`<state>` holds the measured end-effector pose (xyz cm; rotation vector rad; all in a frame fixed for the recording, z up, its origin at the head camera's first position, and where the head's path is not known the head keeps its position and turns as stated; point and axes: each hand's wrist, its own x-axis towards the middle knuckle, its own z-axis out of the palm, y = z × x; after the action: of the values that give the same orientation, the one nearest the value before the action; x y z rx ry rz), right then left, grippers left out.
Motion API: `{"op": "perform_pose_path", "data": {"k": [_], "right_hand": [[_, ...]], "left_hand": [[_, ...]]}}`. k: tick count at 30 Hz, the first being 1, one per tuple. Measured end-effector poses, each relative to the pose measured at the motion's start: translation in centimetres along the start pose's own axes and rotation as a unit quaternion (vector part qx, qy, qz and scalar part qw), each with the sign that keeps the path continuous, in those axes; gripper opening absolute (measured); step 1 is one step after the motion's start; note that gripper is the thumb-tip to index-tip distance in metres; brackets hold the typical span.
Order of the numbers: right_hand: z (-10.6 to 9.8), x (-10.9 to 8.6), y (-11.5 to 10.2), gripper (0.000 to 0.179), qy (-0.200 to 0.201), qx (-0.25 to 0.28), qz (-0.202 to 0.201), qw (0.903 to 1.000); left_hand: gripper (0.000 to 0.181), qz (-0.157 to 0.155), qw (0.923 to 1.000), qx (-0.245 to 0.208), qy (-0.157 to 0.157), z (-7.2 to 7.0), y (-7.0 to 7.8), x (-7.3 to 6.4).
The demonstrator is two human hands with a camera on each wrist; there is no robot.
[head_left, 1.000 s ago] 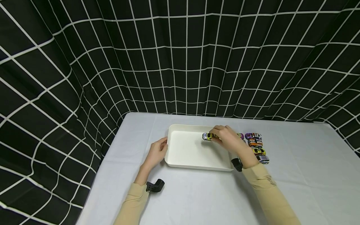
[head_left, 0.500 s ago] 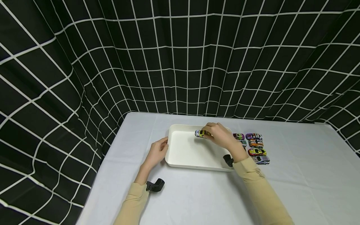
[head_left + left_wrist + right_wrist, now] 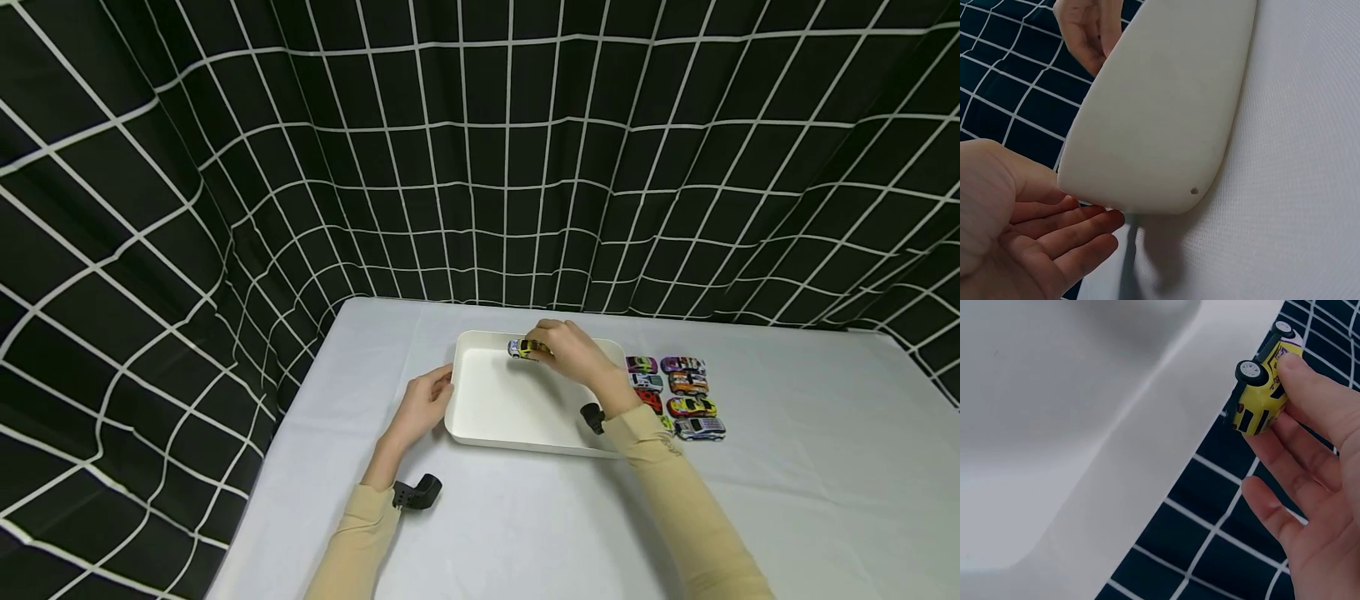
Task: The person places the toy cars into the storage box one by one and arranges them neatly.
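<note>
In the head view, my right hand (image 3: pixel 570 348) is over the back part of a white tray (image 3: pixel 517 443), pinching a small yellow toy car (image 3: pixel 519 349) between thumb and fingers. The right wrist view shows that yellow car (image 3: pixel 1260 394) with black marks and white-hubbed wheels, close above the tray's rim (image 3: pixel 1166 444). My left hand (image 3: pixel 422 407) is at the tray's left side. In the left wrist view, this hand (image 3: pixel 1035 231) has its thumb at the tray's corner, and its loosely extended fingers reach the wall (image 3: pixel 1147 137) from outside.
Right of the tray stand several toy cars in two columns, among them a purple car (image 3: pixel 681 365), an orange car (image 3: pixel 687 383), a yellow and red car (image 3: pixel 692 407) and a grey car (image 3: pixel 701 429). A black grid-patterned curtain (image 3: pixel 517 167) hangs behind the white table (image 3: pixel 480 533).
My right hand has moved left and slightly back across the tray with the yellow toy car. More of the cars on the right show now. The left hand stays at the tray's side.
</note>
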<state>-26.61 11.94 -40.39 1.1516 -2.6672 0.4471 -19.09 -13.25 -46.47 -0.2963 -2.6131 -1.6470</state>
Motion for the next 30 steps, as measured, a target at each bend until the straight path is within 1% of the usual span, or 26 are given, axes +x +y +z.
{"op": "perform_pose_path", "data": {"k": [9, 16, 23, 30], "right_hand": [[1.2, 1.6, -0.5, 0.019, -0.001, 0.005, -0.008, 1.0], [1.9, 2.7, -0.9, 0.018, -0.006, 0.01, -0.01, 0.9999], [3.0, 3.7, -1.6, 0.02, -0.025, -0.036, 0.001, 0.999], [4.1, 4.2, -2.0, 0.017, -0.024, -0.049, 0.011, 0.9984]], "left_hand": [[0.037, 0.002, 1.0, 0.004, -0.002, 0.1, 0.1, 0.1], [0.038, -0.006, 1.0, 0.006, -0.005, 0.0, 0.0, 0.2], [0.038, -0.008, 0.9999, 0.007, -0.001, -0.1, 0.2, 0.2], [0.039, -0.012, 0.9999, 0.001, -0.004, -0.1, 0.4, 0.0]]}}
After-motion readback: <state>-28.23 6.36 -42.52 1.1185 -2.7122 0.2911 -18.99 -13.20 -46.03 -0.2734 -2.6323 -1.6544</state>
